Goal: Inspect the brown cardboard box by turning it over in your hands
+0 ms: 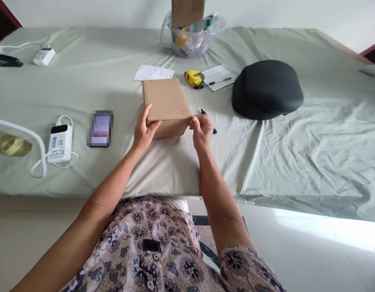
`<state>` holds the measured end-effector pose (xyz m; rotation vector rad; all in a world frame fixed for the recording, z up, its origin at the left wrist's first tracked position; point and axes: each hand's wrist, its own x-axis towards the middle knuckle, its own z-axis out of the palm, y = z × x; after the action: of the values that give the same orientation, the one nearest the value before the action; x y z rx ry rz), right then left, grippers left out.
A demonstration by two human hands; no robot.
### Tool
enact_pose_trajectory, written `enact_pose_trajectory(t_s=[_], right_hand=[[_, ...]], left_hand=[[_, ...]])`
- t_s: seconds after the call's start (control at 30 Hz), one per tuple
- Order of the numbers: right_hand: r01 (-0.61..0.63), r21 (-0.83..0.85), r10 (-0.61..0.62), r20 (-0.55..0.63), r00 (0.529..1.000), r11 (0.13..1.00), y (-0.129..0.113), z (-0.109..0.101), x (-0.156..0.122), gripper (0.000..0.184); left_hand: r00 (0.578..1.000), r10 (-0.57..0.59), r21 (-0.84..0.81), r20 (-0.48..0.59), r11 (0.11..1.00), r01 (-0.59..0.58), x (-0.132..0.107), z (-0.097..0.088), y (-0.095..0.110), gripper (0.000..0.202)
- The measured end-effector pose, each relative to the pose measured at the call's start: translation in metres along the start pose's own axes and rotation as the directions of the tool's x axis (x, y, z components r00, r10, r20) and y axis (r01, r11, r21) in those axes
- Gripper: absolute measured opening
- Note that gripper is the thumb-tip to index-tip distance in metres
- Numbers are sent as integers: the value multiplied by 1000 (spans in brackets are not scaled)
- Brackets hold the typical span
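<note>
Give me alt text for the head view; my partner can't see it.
A bare left hand and right hand hold a cardboard box by its near corners on a cloth-covered table. Beyond it lie a yellow tape measure and papers; a phone lies left, a rounded black object right.
</note>
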<state>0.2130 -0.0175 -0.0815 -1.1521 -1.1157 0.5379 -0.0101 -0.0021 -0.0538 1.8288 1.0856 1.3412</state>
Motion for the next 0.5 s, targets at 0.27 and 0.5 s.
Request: enact_pose_trajectory(t_s=[0.27, 0.5], right_hand=[[-26, 6, 25, 131, 991, 1000, 3, 8, -7, 59], [-50, -42, 58, 231, 971, 998, 6, 4, -7, 61]], left_hand=[[992, -33, -56, -125, 998, 26, 8, -14, 0, 78], [977, -33, -122, -210, 992, 8, 11, -14, -7, 79]])
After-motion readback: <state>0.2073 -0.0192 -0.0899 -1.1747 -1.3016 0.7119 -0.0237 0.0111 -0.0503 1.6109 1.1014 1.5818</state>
